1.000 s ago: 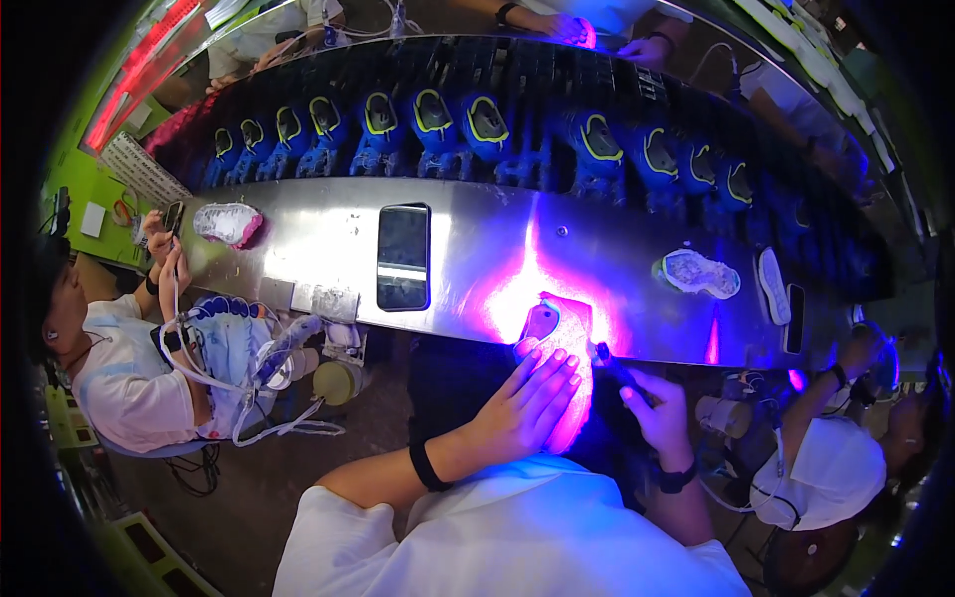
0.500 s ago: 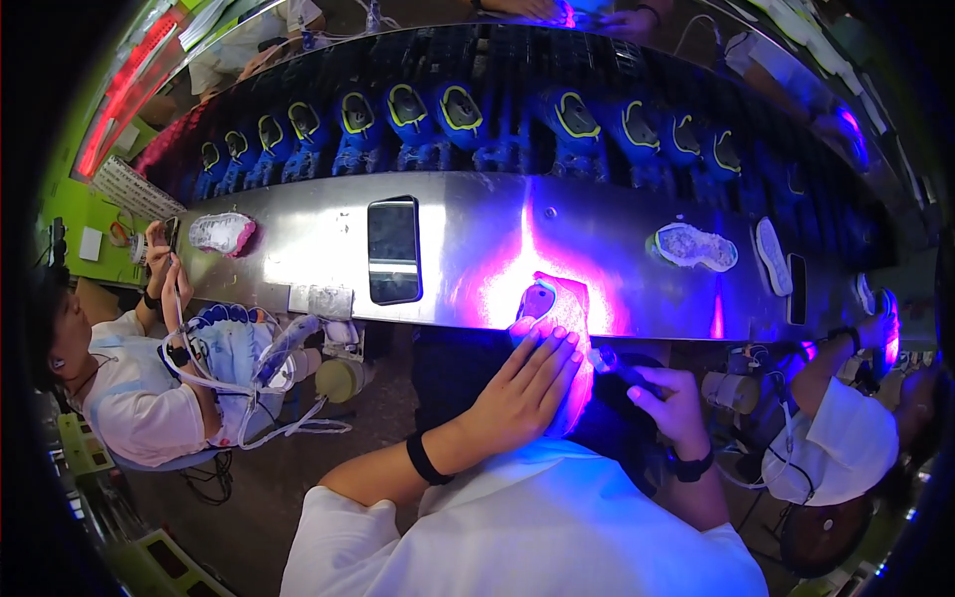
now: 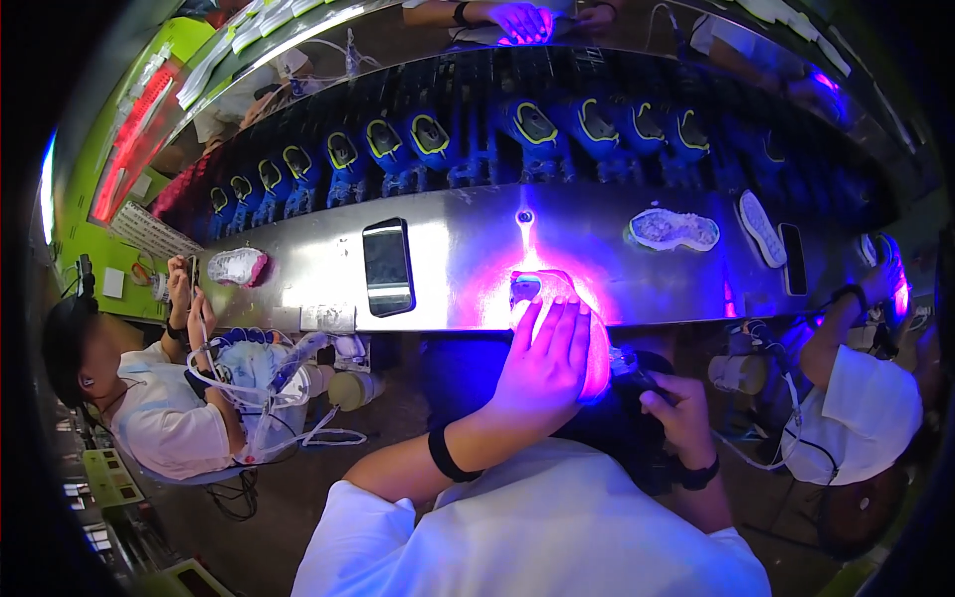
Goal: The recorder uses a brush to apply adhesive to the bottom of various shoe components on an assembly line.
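A shoe (image 3: 597,356), washed in pink and violet light, rests at the table's near edge in front of me. The dark opening at its far end faces up. My left hand (image 3: 545,350) lies over it with the fingers stretched forward, holding it down. Close to the shoe's right side, my right hand (image 3: 680,410) is closed round a dark-handled tool (image 3: 629,366). Glare hides the tool's tip, so its exact kind cannot be made out, nor whether it touches the shoe.
A phone (image 3: 388,267) lies left on the metal table (image 3: 458,269). Right stand a white-coated sole (image 3: 673,230), another sole (image 3: 762,229) and a second phone (image 3: 793,259). Shoes (image 3: 430,135) line the dark conveyor beyond. Co-workers sit left (image 3: 174,408) and right (image 3: 856,408).
The whole view has shifted slightly. My left hand and the shoe have turned a little, and the right hand with the tool sits slightly lower and farther right. Conveyor shoes have moved left.
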Action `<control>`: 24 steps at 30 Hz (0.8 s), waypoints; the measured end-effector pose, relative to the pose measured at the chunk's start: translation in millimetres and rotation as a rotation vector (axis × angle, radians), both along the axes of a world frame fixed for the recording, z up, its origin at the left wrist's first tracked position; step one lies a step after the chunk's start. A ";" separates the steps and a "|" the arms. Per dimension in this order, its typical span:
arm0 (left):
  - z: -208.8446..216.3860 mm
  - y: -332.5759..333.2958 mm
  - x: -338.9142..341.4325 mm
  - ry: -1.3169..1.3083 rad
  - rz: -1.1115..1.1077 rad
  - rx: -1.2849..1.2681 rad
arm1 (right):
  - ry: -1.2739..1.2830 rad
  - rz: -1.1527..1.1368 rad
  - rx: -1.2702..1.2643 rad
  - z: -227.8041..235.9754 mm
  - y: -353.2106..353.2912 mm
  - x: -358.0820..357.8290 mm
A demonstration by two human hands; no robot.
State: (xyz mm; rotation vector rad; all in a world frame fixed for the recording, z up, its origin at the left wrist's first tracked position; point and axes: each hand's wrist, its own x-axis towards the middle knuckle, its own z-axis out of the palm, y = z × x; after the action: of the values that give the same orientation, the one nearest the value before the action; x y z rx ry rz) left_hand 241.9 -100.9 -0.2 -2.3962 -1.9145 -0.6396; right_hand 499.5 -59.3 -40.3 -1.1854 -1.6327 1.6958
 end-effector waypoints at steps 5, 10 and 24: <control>8.0 28.2 13.4 0.059 0.040 0.013 | 0.066 -0.081 -0.103 -5.0 -12.2 15.8; 10.3 64.7 20.2 -0.013 0.048 0.024 | 0.033 -0.243 -0.043 1.7 -4.9 7.6; 13.8 96.2 -44.6 -0.340 0.105 -0.048 | -0.245 -0.086 0.655 35.2 89.8 -44.8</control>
State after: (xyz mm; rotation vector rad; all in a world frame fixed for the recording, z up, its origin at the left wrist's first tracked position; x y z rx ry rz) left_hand 197.3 -4.7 13.6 -2.3163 -2.1823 -1.0644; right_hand 454.7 30.5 -5.1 -1.1214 -2.0267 0.8626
